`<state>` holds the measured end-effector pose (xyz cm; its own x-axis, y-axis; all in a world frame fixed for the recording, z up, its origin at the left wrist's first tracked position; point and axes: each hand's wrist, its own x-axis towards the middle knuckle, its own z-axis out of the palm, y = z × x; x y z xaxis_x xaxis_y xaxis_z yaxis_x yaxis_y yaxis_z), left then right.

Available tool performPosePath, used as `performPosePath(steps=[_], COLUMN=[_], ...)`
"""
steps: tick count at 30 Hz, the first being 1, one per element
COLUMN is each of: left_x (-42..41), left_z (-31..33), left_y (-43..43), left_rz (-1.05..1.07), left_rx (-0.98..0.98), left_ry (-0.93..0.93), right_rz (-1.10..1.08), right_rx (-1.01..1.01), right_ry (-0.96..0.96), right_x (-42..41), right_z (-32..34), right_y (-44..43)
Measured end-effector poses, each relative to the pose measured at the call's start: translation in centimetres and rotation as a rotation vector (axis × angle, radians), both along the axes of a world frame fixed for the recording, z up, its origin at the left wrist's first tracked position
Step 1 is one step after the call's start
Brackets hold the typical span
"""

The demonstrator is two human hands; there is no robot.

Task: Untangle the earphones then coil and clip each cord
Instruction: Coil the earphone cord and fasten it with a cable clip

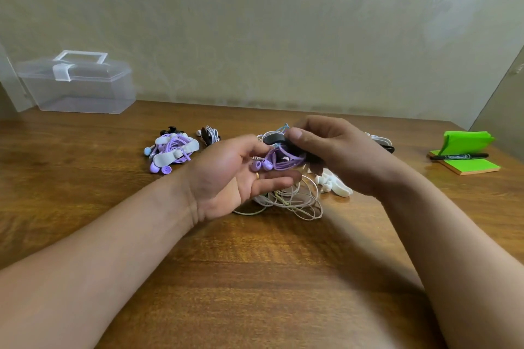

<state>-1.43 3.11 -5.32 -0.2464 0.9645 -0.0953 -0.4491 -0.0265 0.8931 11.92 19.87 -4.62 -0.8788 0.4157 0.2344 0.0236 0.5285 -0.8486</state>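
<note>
Over the middle of the table [255, 278], just above the white tangle [286, 201], left hand [226, 178] cradles the purple coil [283, 161] w/ thumb pinning it so loops don't spring, while right hand [337, 153] pinches the black strap [273, 138] round it, prob to cinch it.

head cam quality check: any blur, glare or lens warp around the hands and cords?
Head view: the far edge of the table bows, so wide-angle warp shows; light is soft, only a faint shadow under the right hand; left hand and purple earphones look slightly soft; no hard glare, just mild sheen on the wood.
</note>
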Motion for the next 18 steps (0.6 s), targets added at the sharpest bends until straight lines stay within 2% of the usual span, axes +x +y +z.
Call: performPosePath(steps=[2,8,13,18], left_x=[0.0,0.6,0.3,-0.1], left_z=[0.0,-0.3,-0.2,-0.1], left_y=[-0.1,0.2,-0.1,-0.1], left_rz=[-0.042,-0.056,-0.021,0.048], left_rx=[0.002,-0.097,-0.137,-0.138], left_ry=[-0.006,0.184,0.218,0.272], right_rz=[-0.053,-0.105,-0.089,-0.081], right_rx=[0.017,0.052,0.219,0.162], right_ry=[0.031,0.107,0.113,0.112], right_x=[-0.2,-0.6,-0.8,-0.1], right_z=[0.1,0.2,0.1,0.6], right_y=[-0.3,-1.6,-2.7,-2.9])
